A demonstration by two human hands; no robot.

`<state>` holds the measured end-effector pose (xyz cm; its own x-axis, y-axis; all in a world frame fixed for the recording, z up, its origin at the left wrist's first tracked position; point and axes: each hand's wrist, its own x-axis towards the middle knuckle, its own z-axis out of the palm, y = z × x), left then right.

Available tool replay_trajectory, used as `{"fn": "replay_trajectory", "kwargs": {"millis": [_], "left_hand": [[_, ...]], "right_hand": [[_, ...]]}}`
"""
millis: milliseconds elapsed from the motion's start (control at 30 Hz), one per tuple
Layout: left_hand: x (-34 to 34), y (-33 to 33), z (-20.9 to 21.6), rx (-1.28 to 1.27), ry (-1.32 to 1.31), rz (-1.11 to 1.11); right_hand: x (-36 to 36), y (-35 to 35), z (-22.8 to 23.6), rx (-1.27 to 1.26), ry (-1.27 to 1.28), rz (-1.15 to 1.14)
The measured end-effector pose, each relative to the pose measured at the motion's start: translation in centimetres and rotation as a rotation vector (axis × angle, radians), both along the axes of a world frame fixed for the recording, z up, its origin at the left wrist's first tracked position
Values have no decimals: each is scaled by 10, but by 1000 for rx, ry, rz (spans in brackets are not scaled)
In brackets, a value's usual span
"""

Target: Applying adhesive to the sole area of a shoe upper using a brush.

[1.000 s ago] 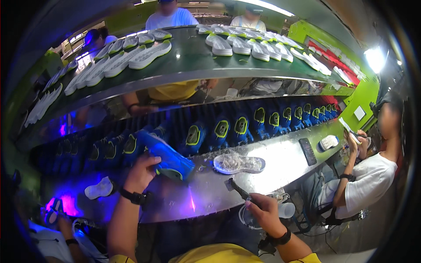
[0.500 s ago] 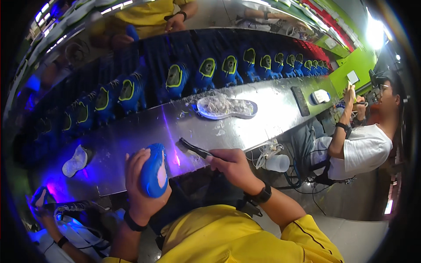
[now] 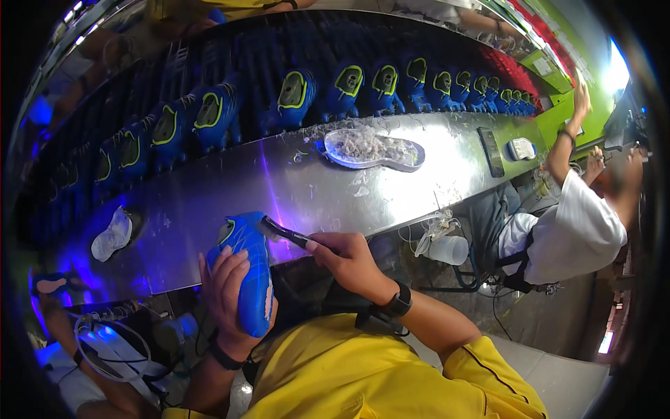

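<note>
A blue shoe upper with a yellow-green collar is wrapped in the fingers of my left hand. Its pale underside shows only as a strip along the right edge. My right hand grips a dark-handled brush near its handle end. The brush's far end is at the right side of the shoe upper; whether its bristles touch, I cannot tell. Past my hands, a shoe sole filled with whitish scraps lies on the metal bench.
A row of blue shoe uppers stands along the dark conveyor. A white sole-shaped piece lies at left. At right are a black bar, a white pad, a plastic cup and a person in white.
My left hand has turned the shoe upper, so its collar and side now show and its underside mostly does not. The brush has come up against its right side. The person at right has raised an arm.
</note>
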<state>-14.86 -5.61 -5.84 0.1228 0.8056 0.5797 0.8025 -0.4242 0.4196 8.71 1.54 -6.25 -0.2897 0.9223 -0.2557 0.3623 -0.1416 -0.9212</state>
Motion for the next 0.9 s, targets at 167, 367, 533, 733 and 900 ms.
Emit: {"fn": "replay_trajectory", "kwargs": {"millis": [167,367,533,733,900], "left_hand": [[6,-1,-6,-10,-32,-16],[16,-2,-4,-35,1,20],[31,1,13,-106,-11,55],[55,18,34,-152,-24,128],[69,36,49,-189,28,177]], "right_hand": [[10,-18,-2,-119,202,10],[28,-32,31,-246,251,38],[34,-48,34,-48,275,1],[46,-53,35,248,311,2],[58,-50,55,411,169,-17]]}}
